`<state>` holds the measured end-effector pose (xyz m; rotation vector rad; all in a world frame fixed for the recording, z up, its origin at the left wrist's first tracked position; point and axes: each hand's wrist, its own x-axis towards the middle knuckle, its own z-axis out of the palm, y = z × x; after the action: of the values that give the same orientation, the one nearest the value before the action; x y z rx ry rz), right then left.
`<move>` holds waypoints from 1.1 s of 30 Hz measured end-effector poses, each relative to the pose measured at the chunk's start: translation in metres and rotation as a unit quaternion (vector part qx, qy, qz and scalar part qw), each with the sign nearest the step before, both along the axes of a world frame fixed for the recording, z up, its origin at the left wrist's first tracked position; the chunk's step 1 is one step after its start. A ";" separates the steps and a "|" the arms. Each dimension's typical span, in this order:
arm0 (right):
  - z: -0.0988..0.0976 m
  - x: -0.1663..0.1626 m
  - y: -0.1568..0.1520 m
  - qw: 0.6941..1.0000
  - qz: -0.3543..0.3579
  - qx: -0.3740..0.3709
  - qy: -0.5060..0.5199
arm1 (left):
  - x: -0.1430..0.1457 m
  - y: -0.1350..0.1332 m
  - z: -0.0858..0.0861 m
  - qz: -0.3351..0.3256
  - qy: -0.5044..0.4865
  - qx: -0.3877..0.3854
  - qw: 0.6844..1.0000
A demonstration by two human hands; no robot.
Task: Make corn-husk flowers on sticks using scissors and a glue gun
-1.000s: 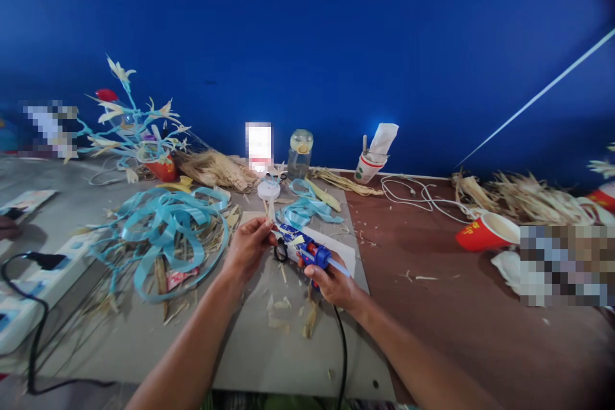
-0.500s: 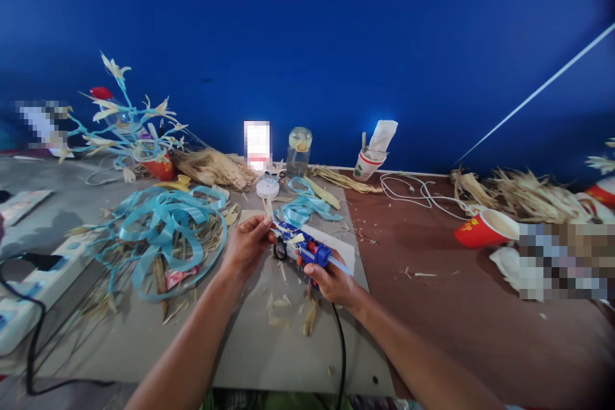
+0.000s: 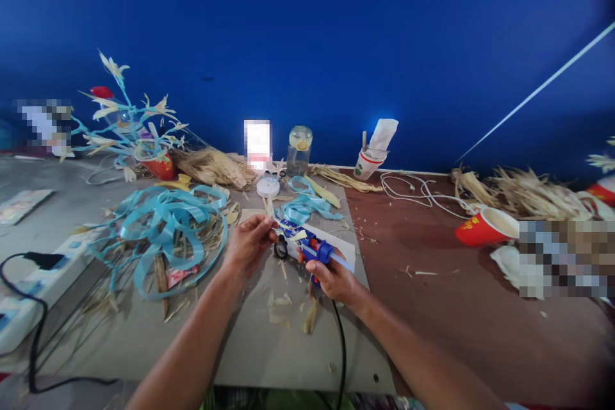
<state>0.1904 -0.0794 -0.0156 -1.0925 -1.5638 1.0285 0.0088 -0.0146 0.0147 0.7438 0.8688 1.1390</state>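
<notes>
Head view: glue gun held over the grey mat, nozzle at a small husk piece.

Right hand [image 3: 336, 278] is clenched around the blue glue gun [image 3: 307, 245], just above the grey mat [image 3: 269, 359]; left hand [image 3: 247, 245] pinches a pale husk piece [image 3: 269, 210] at the nozzle. Left of the gun, blue ribbon [image 3: 163, 230] crowds the mat; right of it, the brown table [image 3: 456, 314] lies bare up to the red cup [image 3: 483, 227]. The gun's long axis runs from lower right to upper left, nozzle pointing toward the left hand, black cord [image 3: 342, 346] trailing toward the mat's near edge.

Brown table [image 3: 432, 307], grey board [image 3: 144, 333], blue ribbon [image 3: 163, 230]
</notes>
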 end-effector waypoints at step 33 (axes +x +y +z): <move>0.015 -0.004 0.001 0.999 -0.029 0.014 -0.015 | 0.002 -0.001 0.000 -0.004 0.016 0.007 1.000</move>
<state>0.1860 -0.0782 -0.0002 -1.1324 -1.5568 0.9540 0.0104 -0.0160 0.0144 0.7784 0.8846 1.1297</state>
